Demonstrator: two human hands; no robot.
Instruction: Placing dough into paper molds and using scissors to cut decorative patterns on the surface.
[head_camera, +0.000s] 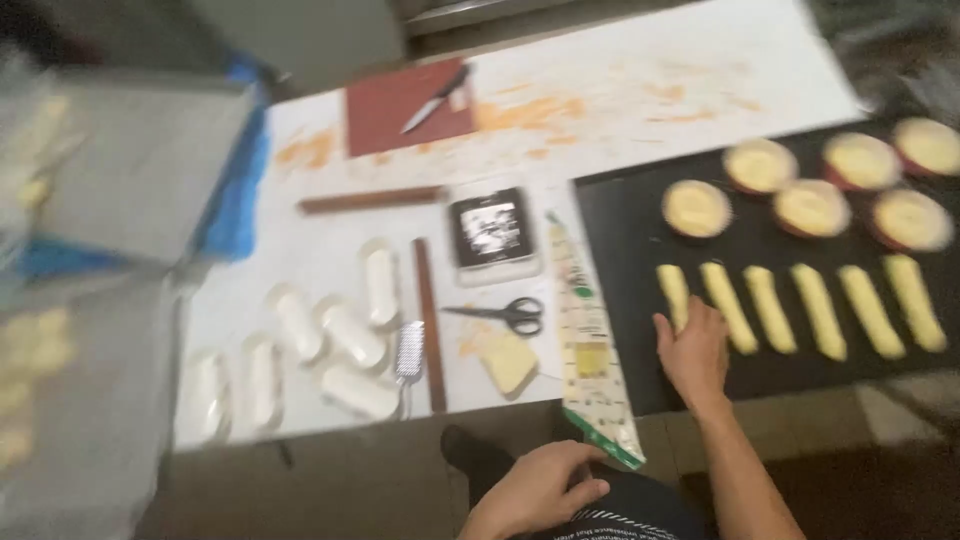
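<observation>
My right hand (692, 352) rests flat on a black baking sheet (620, 215), fingers spread, fingertips touching the leftmost of several pale yellow dough sticks (672, 292). Behind the sticks sit several round filled tartlets (697, 207). My left hand (540, 488) hangs loosely curled below the table edge, close to the wide end of a long plastic piping bag (588, 345) that lies on the white work surface. Nothing shows inside the left hand.
Scissors (510, 313), a yellow block (508, 362), a small grater (408, 355), two wooden rods (430, 320), several white oval moulds (350, 335) and a dark box (490, 232) lie mid-table. A knife (436, 98) rests on a red board (395, 115). Grey trays (140, 160) stand at the left.
</observation>
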